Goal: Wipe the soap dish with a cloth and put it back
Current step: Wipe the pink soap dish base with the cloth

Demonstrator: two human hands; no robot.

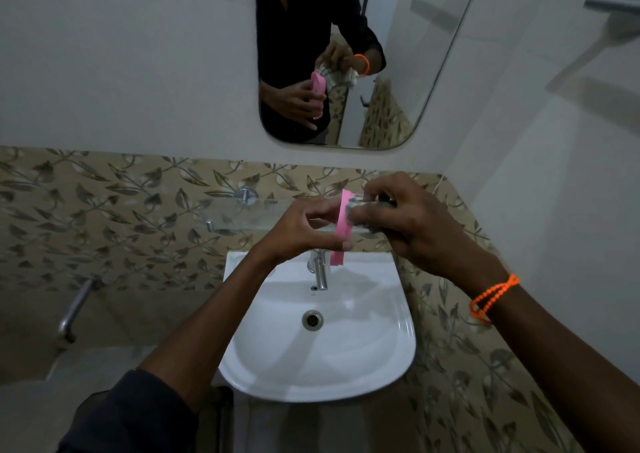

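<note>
A pink soap dish (341,231) stands on edge in the air above the basin, seen side-on. My left hand (304,226) grips it from the left, fingers curled round its edge. My right hand (408,217) holds a bunched grey patterned cloth (363,210) pressed against the dish's right face; most of the cloth is hidden inside the fist. The mirror (381,82) reflects both hands, the dish and the cloth.
A white basin (277,348) with a chrome tap (321,272) sits below the hands. A glass shelf (249,215) on chrome brackets runs along the leaf-patterned tile wall behind them. A metal pipe (74,309) juts out at the left. A chrome rail (609,2) hangs at the upper right.
</note>
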